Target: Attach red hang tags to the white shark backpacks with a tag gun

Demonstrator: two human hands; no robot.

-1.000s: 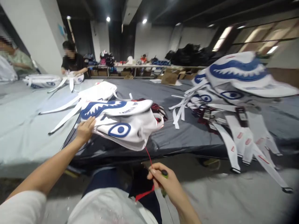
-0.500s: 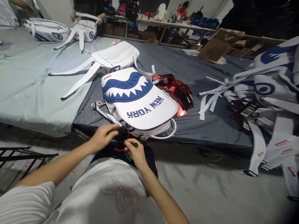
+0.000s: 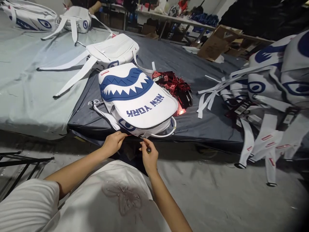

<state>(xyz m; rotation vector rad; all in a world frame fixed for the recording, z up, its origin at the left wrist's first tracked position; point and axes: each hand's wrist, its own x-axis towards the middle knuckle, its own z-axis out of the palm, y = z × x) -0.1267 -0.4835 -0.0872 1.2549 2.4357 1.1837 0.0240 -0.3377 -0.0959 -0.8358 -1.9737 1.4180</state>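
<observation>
A white backpack (image 3: 142, 106) with blue shark-teeth print and "NEW YORK" lettering lies at the table's front edge. Just in front of it, my left hand (image 3: 113, 143) pinches a thin red thread (image 3: 130, 134), which stretches towards my right hand. My right hand (image 3: 149, 155) is closed around a small tool (image 3: 149, 150) with a dark, rounded end; its blades or tip, if any, are hidden by the fingers. Thumb and forefinger of that hand are by the thread and the bag's lower edge. A white cord loop (image 3: 172, 129) hangs at the bag's right side.
Red foil strips with tags (image 3: 175, 87) lie behind the backpack. Another white backpack (image 3: 113, 50) is farther back, straps spread left. White backpacks (image 3: 263, 80) are heaped at right, straps over the edge. A co-worker's hand (image 3: 95, 7) is at the far left bags.
My left hand has come down to the thread and pinches it. The thread, upright before, now runs nearly level between my hands. My right hand has moved slightly up and right.
</observation>
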